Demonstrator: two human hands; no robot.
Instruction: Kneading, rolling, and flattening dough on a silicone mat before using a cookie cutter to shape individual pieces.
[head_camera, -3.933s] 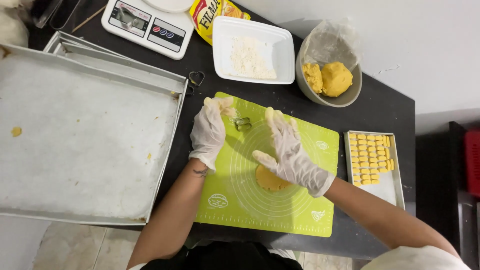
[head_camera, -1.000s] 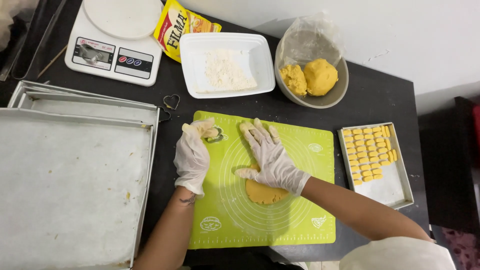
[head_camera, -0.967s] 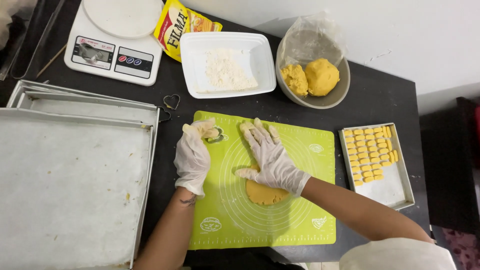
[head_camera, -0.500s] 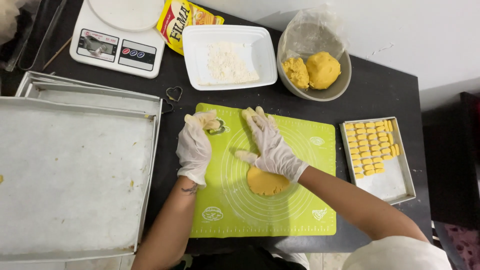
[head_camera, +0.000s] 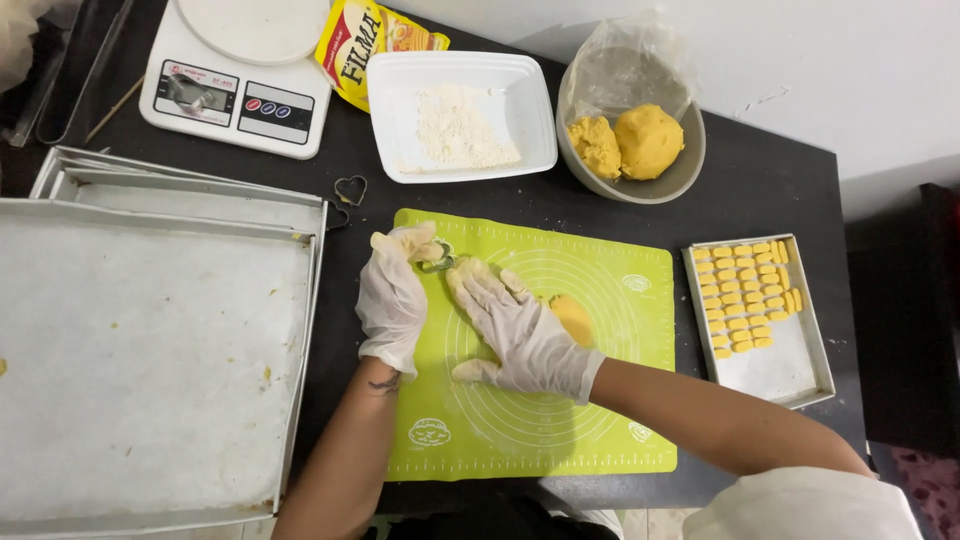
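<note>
On the green silicone mat (head_camera: 560, 440) laid on the dark surface (head_camera: 780, 190), the gloved right hand (head_camera: 515, 330) is spread flat with its fingers open, partly covering a flattened piece of yellow dough (head_camera: 573, 315) near the mat's centre. Just left and slightly farther, a small metal cutter (head_camera: 436, 262) is pinched at the mat's far-left edge by the closed fingers of the gloved left hand (head_camera: 392, 298). A large lined baking tray (head_camera: 150, 350) is seen at the left, a small tray of shaped yellow pieces (head_camera: 790, 370) at the right, and farther away a bowl of dough (head_camera: 640, 175), a white dish of flour (head_camera: 530, 110) and a kitchen scale (head_camera: 235, 85).
</note>
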